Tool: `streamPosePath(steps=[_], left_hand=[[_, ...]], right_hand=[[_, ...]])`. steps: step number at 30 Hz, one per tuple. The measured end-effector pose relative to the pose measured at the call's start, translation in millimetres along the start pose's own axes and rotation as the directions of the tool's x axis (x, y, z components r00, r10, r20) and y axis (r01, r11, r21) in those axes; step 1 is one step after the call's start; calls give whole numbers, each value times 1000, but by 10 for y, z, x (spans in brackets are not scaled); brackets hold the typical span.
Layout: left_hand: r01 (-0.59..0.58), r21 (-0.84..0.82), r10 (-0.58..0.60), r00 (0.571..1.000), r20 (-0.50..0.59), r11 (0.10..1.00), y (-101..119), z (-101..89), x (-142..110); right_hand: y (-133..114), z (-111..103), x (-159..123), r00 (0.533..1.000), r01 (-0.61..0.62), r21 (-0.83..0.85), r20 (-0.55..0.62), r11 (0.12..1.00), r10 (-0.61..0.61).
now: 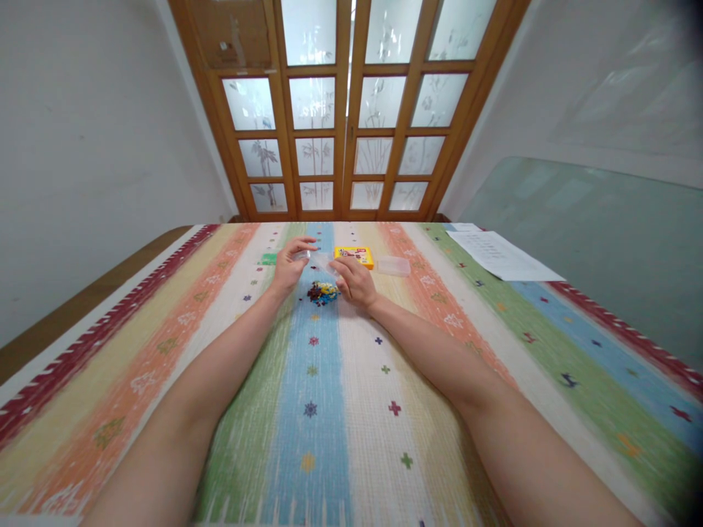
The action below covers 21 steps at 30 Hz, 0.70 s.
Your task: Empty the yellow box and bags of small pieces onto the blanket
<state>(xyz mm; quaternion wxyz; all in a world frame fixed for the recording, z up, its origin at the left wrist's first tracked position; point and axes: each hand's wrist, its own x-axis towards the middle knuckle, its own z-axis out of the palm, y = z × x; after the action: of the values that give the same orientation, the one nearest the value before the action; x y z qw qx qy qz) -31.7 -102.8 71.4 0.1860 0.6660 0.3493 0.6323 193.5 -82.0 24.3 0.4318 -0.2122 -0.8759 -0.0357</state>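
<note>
Between my two hands is a clear plastic bag (320, 260), its contents too small to make out. My left hand (291, 263) pinches the bag's left side, with some fingers stretched over it. On the other side my right hand (354, 279) grips the bag with bent fingers. Just below the bag lies a small pile of tiny coloured pieces (323, 293), brown, yellow and blue. Behind my right hand sits a yellow box (356, 255) with printed pictures, partly covered by the hand.
A clear plastic case (394, 266) lies to the right of the yellow box. Left of my left hand is a green item (268, 259). Printed papers (502, 255) rest at the far right on the striped tablecloth (313, 468).
</note>
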Motion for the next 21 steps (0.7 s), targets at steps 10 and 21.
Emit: streamPosePath(steps=[10,21], left_hand=[[47,-72,-46,999,26,996,-51,46,-18],[325,-319,-265,939,218,890,-93,124,-70]], right_hand=[[22,73,-6,997,-16,14,-76,1000,17],[9,121,19,976,-178,43,-117,983,182]])
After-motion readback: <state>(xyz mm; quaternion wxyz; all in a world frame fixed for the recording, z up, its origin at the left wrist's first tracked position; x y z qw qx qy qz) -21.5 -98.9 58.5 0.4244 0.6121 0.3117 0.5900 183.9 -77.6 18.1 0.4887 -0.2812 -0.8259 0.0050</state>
